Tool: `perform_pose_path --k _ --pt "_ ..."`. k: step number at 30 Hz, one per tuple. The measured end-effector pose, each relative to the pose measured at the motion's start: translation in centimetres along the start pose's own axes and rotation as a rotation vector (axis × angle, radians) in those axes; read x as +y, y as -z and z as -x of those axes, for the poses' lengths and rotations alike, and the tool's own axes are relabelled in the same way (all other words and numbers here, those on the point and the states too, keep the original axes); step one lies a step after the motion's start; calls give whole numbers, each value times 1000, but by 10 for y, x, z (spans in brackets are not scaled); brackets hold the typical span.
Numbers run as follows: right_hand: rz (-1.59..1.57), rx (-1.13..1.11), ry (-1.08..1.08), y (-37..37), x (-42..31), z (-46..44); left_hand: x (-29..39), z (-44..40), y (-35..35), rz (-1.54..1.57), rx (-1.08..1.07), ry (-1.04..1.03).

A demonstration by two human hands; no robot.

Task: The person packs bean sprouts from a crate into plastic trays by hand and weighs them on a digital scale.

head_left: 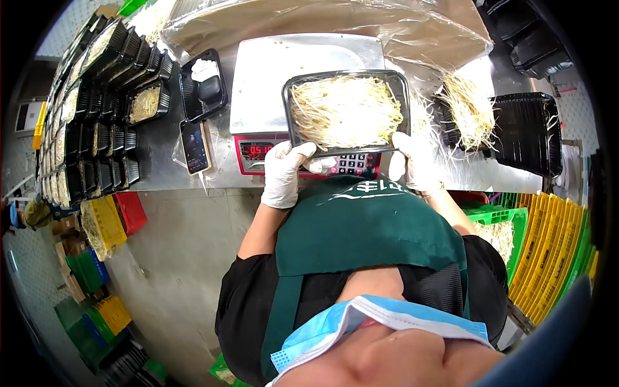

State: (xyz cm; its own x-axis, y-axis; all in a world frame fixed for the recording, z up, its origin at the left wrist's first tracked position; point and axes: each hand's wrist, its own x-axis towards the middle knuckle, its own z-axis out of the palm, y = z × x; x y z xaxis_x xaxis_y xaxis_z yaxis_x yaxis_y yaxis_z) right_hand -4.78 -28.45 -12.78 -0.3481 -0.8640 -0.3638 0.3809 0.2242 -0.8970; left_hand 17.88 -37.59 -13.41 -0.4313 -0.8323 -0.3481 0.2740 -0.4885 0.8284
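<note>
A black plastic tray [407, 116] filled with pale bean sprouts [348, 111] is held in front of me, over the near part of the weighing scale [261, 77]. My left hand [284, 173], in a white glove, grips the tray's near left corner with the thumb on the rim. At the near right corner, my gloved right hand [416, 162] holds the same tray. Beneath it, the scale's red panel [258, 151] shows lit digits, partly covered by my left hand and the tray.
Stacked trays of sprouts [84, 122] rise at the left. A phone [195, 147] and a small black tray [205, 87] lie beside the scale. Loose sprouts [469, 113] and stacked black trays [527, 132] are at the right. A clear plastic bag [322, 22] lies behind; yellow crates [545, 245] stand below right.
</note>
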Motion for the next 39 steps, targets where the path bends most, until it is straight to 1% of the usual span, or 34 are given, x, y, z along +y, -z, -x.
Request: perform_pose_path --k 3,4,7,8,11,13,15,16,17,18,19,20,21,22,23,25,27,29,30,31,32,33,34,35,36,37,38,39 --pt "-243 -42 -62 4 11 -12 -2 -7 6 19 -17 -4" --pt "-314 -65 -63 1 9 -14 -1 -8 5 15 8 5" --pt "-501 119 -101 -23 -8 -10 6 -8 -2 71 19 -3" --pt "-418 27 -68 -13 -3 -11 5 -9 0 96 -4 -6" --pt "-177 -90 88 -6 -18 -9 14 3 -9 46 -62 26" --pt "-65 -169 -48 11 -22 -18 8 12 -13 -20 -46 68" --pt "387 -43 65 21 -34 -38 -13 18 -16 -74 -69 -113" --pt "610 36 99 24 -41 -47 -10 19 -22 -34 -147 -82" --pt "598 14 100 15 -54 -58 -31 8 -10 -119 -180 -80" --pt "682 41 -19 10 -64 -77 -25 7 -12 -420 -236 -333" --pt "843 40 -5 -6 -81 -86 -18 6 -17 -728 -297 -579" --pt "1046 85 76 -2 -74 -119 -19 3 -22 -723 -258 -601" --pt "1303 66 383 6 -64 -145 -17 3 -28 -591 -255 -405" --pt "1371 55 411 7 -62 -160 -14 3 -34 -452 -222 -218" --pt "1442 43 438 6 -61 -169 -13 3 -36 -449 -215 -223" --pt "1449 64 474 10 -56 -177 -10 -1 -36 -583 -154 -413" --pt "1449 103 501 12 -51 -171 -5 -10 -27 -415 -150 -214" --pt "1118 105 278 -3 -51 -140 2 -25 -16 -227 -98 -215" --pt "1046 62 245 -18 -55 -112 -9 -29 -6 188 -44 -108" --pt "916 -17 220 -26 -48 -91 -4 -27 -3 -75 -190 -190" --pt "748 -80 361 -31 -27 -78 -2 -24 -7 -60 -188 -67" --pt "716 -75 242 -45 -23 -57 -3 -20 -14 -44 -183 61" --pt "685 -66 125 -58 -18 -36 -2 -19 -19 -30 -178 91" --pt "572 -86 72 -70 -23 -17 -17 -32 -7 -107 -146 -165" --pt "475 -199 -29 -69 -27 -9 -32 -45 4 -194 -84 -418" --pt "378 -313 -131 -67 -31 -4 -8 -38 8 -116 -56 -385" --pt "417 -332 -111 -64 -34 4 20 -33 25 156 -29 -117" --pt "452 -351 -87 -58 -35 10 26 -34 44 195 93 -305"
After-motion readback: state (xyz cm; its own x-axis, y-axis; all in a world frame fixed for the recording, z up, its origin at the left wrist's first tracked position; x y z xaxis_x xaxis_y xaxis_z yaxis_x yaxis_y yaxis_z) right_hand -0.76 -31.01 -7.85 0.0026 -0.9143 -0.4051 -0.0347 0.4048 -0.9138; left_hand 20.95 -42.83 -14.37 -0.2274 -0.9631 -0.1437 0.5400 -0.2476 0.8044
